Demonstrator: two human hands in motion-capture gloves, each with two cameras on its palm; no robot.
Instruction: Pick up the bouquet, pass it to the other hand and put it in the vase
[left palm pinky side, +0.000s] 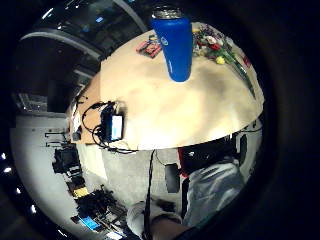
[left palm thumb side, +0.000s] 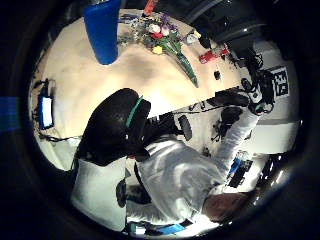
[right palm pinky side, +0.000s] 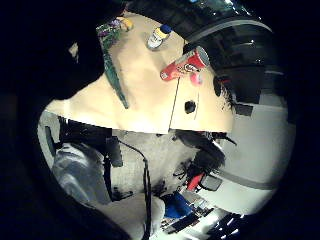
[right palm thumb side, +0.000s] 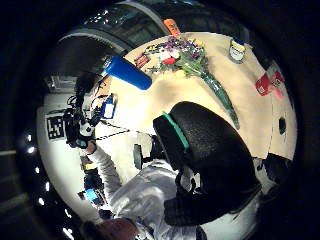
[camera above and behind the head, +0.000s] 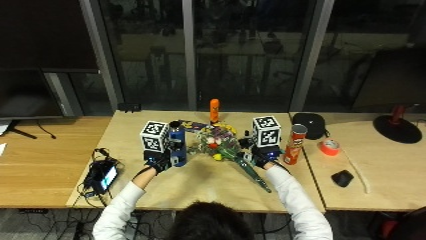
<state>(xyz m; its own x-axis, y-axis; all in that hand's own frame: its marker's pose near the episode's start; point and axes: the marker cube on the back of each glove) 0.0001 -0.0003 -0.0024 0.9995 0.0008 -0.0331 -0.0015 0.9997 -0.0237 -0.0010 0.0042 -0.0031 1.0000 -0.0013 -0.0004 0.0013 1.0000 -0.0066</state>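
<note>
Dark-haired head (camera above and behind the head: 208, 220) at lower edge. Bouquet (camera above and behind the head: 226, 150) w/ long green wrapped stems lies flat on wood table (camera above and behind the head: 200, 187); blue cylindrical vase (camera above and behind the head: 177, 146) upright. Left hand (camera above and behind the head: 158, 161), right hand (camera above and behind the head: 261, 156): raised, holding nothing, finger spread can't tell.

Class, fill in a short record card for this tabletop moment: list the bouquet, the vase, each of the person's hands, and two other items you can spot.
Bouquet: bouquet lies flat on the table, stems toward the person
Vase: blue vase stands upright, left of the bouquet
Left hand: left hand raised beside the vase, holding nothing
Right hand: right hand raised by the stems, holding nothing
Other items: red can; orange tape roll
</note>
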